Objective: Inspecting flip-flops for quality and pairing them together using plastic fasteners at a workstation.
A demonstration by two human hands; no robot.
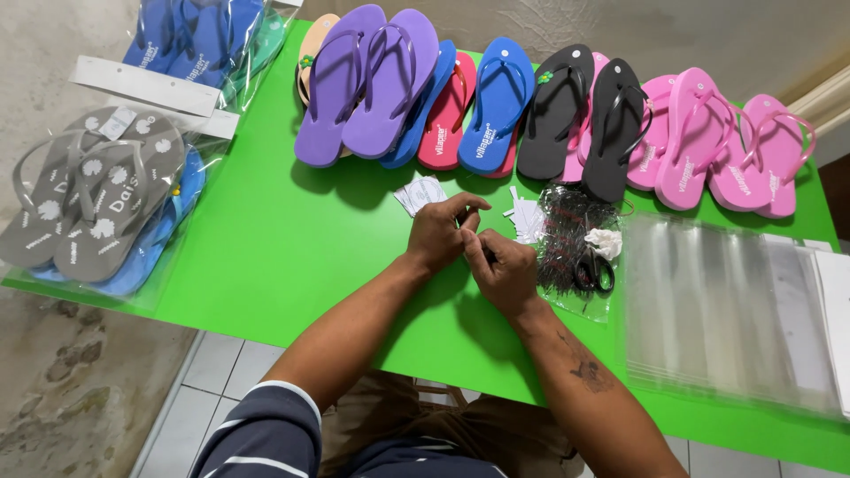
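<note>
Both hands meet at frame centre above the green bench (292, 257). The left hand (440, 235) and right hand (505, 270) pinch a small item together; its kind cannot be told. Paper tags (421, 193), black ties (567, 235) and scissors (593, 270) lie close, apparently for easy reach.

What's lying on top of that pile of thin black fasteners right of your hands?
On the pile of black fasteners lie black-handled scissors and a crumpled white scrap. The pile sits on clear plastic; whatever lies beneath the fasteners is covered.
</note>
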